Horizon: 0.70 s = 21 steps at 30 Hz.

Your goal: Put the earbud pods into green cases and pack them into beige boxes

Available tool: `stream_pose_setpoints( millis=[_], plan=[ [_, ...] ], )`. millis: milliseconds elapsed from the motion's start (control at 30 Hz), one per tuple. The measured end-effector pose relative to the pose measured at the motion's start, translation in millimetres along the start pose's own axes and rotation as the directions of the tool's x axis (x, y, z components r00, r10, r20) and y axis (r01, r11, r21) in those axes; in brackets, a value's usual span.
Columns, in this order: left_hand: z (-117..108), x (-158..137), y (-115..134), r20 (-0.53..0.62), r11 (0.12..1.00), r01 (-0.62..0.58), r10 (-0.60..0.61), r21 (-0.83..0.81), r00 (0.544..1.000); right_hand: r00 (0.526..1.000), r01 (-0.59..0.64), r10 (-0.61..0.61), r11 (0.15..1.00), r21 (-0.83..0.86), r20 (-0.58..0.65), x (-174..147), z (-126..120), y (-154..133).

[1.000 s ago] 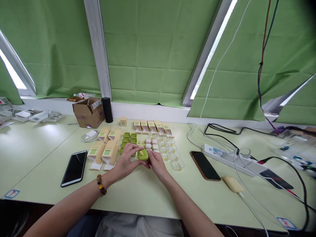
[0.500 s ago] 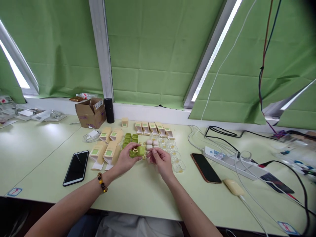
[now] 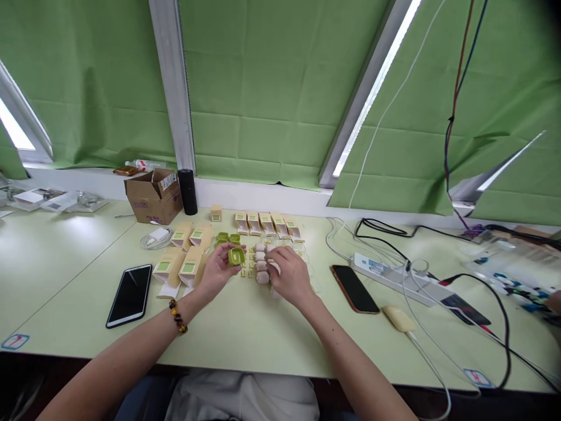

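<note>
My left hand (image 3: 219, 268) grips a small green square case (image 3: 236, 256), its hollow opening tilted up towards me. Over the rows of pale pink soft-looking blocks (image 3: 262, 277) is my right hand (image 3: 289, 275), fingers curled in a pinch. What lies between those fingertips is hidden. Small yellow loop pieces (image 3: 246, 273) lie in a column between the two hands. Behind my left hand stand more green cases (image 3: 222, 237). Clear plastic pieces to the right are partly covered by my right hand.
Open card boxes stand at left (image 3: 188, 269) and in a back row (image 3: 266, 223). A white-framed phone (image 3: 129, 295) lies left, another phone (image 3: 354, 289) right. Beyond are a power strip (image 3: 394, 279), cables and a cream device (image 3: 398, 319). A brown carton (image 3: 153, 199) and black cylinder (image 3: 187, 192) stand behind.
The green case in my left hand has turned so its hollow faces me; its loop no longer shows. My right hand has moved from beside the case onto the pink blocks. The view shifted slightly.
</note>
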<state>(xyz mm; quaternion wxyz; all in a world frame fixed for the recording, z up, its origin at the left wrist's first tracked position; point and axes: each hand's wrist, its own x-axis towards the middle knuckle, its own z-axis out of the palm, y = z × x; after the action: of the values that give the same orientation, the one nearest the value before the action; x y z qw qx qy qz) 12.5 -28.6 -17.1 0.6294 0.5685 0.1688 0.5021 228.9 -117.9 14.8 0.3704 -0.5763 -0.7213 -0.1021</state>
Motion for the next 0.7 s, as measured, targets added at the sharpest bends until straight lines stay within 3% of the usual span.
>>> stream_pose_setpoints(
  millis=[100, 300, 500, 600, 700],
  plan=[
    [0, 0, 1, -0.005, 1.000, -0.011, 0.011, 0.006, 1.000, 0.992, 0.043, -0.022, 0.984, -0.171, 0.121, -15, 0, 3],
    [-2, 0, -4, -0.023, 0.999, -0.021, 0.022, 0.032, 1.000, 0.972, 0.055, 0.005, 0.967, -0.248, 0.234, -45, -14, -1],
    [-3, 0, -4, -0.022, 0.997, -0.038, 0.039, 0.061, 0.999, 0.957, 0.097, 0.011, 0.931, -0.353, 0.291, -62, -7, 0],
    [-2, 0, -5, -0.030, 0.996, -0.049, 0.052, 0.074, 0.998, 0.963, 0.082, 0.003, 0.949, -0.305, 0.270, -61, -8, 0],
    [-2, -1, -4, -0.046, 0.996, -0.051, 0.055, 0.076, 0.997, 0.980, -0.013, 0.026, 0.998, -0.068, 0.196, -49, -16, -6]
  ],
)
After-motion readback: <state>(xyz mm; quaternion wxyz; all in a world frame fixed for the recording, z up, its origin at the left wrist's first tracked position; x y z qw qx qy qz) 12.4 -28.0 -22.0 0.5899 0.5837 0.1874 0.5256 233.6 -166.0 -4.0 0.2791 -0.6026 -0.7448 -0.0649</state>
